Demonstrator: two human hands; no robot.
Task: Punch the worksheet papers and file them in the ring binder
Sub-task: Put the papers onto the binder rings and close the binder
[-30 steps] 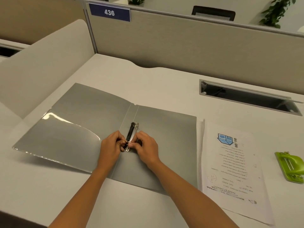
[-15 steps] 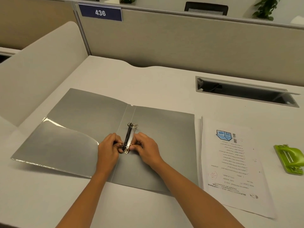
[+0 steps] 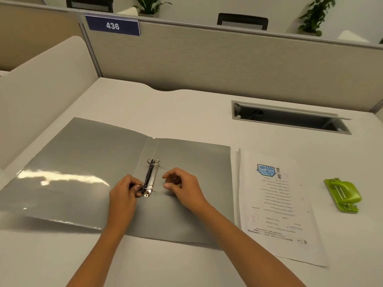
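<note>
A grey ring binder [image 3: 87, 162] lies open and flat on the white desk. Its metal ring mechanism [image 3: 150, 179] runs along the spine in the middle. My left hand [image 3: 124, 193] pinches the near ring of the mechanism with its fingertips. My right hand [image 3: 182, 187] hovers just right of the mechanism, fingers curled and apart, holding nothing. A stack of worksheet papers [image 3: 277, 208] lies right of the binder, printed side up. A green hole punch [image 3: 343, 195] sits right of the papers.
A beige partition [image 3: 228, 59] with a "436" sign [image 3: 113, 25] closes the back of the desk. A side divider [image 3: 41, 90] stands at the left. An open cable slot [image 3: 290, 117] is set into the desk at the back right.
My right hand has let go of the ring mechanism and moved a little to the right. My left hand stays on the near ring. The camera has tilted up slightly.
</note>
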